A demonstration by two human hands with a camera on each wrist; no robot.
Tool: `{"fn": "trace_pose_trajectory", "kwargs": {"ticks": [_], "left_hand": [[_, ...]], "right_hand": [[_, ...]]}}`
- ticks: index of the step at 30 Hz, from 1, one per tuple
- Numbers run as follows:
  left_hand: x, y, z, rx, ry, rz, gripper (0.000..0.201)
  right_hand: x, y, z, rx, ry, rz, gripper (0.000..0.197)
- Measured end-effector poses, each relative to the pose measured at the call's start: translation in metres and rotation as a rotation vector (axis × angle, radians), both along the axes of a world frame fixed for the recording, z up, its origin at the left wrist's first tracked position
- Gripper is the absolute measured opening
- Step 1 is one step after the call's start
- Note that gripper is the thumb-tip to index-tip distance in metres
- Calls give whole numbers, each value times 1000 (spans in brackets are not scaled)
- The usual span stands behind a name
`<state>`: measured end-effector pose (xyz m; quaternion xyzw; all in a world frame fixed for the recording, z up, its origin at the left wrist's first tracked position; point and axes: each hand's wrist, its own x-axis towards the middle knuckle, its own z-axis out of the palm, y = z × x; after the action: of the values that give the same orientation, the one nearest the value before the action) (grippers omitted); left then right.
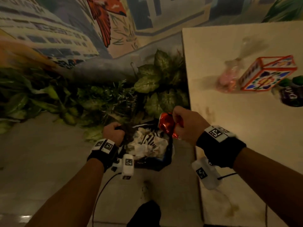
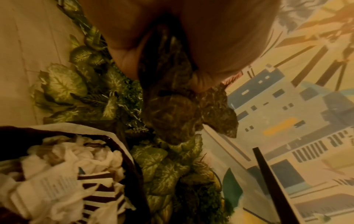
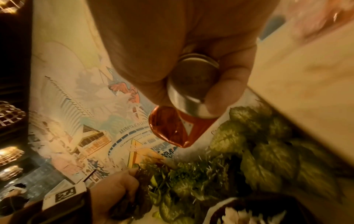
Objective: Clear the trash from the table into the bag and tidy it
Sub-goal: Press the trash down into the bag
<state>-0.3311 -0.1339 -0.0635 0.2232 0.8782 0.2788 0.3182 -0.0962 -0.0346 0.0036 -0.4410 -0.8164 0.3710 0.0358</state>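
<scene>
Crushed red can clenched in right hand grip, above bag; left hand grasping bag rim.

Bag mouth open between plants and table.

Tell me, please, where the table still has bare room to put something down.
The table is bare along its near side, toward the right hand. Its far right corner is crowded: patterned box, pink wrapper, dark bottle.
</scene>
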Motion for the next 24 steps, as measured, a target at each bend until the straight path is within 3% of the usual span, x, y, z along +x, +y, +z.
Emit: {"fn": "trace_pose_trajectory", "kwargs": {"ticks": [7, 10, 13, 15, 20, 24], "left_hand": [[-55, -15, -54, -114, -114, -102, 22], [-55, -11, -77, -158, -160, -131, 16], [-51, -5, -104, -211, -185, -162, 30], [-48, -1, -121, -219, -180, -187, 28], [-46, 11, -174, -288, -101, -309, 24], [-45, 26, -219, -324, -31, -415, 35]], "right_hand": [[-71, -33, -75, -241, -51, -312, 16], [-80, -42, -110, -417, -43, -494, 18], [-84, -44, -146, -533, -74, -577, 20], [-87, -44, -169, -572, -69, -626, 21], [-98, -37, -230, -653, -69, -644, 21], [-111, -24, -271, -636, -127, -546, 29]]}}
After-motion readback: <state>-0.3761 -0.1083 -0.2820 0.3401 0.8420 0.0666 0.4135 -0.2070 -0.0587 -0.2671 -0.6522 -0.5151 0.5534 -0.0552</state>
